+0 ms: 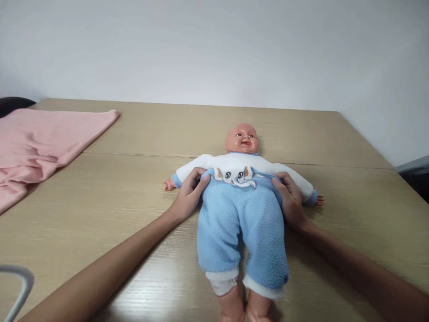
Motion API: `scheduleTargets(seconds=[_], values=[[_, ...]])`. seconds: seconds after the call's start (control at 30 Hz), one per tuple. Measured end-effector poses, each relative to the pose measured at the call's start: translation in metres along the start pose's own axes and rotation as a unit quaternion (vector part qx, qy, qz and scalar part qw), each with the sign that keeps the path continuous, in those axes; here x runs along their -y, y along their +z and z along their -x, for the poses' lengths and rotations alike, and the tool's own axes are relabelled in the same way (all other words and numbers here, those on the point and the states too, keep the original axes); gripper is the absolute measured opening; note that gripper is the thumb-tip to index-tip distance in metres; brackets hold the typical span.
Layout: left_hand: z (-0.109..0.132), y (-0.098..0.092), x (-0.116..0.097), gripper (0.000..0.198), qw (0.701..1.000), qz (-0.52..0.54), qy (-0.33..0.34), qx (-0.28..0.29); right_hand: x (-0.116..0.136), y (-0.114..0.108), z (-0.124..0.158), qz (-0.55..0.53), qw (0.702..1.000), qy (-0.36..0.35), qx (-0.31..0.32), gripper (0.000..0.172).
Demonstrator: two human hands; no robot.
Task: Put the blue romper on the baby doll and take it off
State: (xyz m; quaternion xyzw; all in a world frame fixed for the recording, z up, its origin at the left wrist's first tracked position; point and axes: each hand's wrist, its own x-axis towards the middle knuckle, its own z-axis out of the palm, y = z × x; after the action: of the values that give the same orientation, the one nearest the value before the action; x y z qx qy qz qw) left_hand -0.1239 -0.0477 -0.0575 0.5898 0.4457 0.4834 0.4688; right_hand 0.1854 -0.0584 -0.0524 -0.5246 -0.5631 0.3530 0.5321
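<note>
A baby doll (241, 139) lies on its back on the wooden table (134, 188), head away from me. It wears a white top with an elephant picture and fluffy blue trousers (241, 228). My left hand (189, 194) pinches the trousers' waistband at the doll's right side. On the other side my right hand (291, 199) grips the same waistband. Both hands are closed on the fabric at waist height.
A pink cloth (40, 143) lies crumpled at the table's far left. A grey curved object (20, 286) shows at the bottom left corner. A white wall stands behind the table, and the right table edge runs diagonally.
</note>
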Motion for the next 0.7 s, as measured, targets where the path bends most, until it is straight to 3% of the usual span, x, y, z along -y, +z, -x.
scheduleTargets(seconds=[0.4, 0.7], values=[[0.0015, 0.0012, -0.0034, 0.049, 1.0, -0.001, -0.004, 0.005, -0.0005, 0.0019, 0.0018, 0.014, 1.0, 0.01, 0.019, 0.031], [0.0027, 0.0031, -0.0006, 0.047, 0.998, -0.003, 0.029, -0.048, -0.0015, 0.0021, 0.0084, 0.102, 0.993, -0.061, -0.004, 0.017]])
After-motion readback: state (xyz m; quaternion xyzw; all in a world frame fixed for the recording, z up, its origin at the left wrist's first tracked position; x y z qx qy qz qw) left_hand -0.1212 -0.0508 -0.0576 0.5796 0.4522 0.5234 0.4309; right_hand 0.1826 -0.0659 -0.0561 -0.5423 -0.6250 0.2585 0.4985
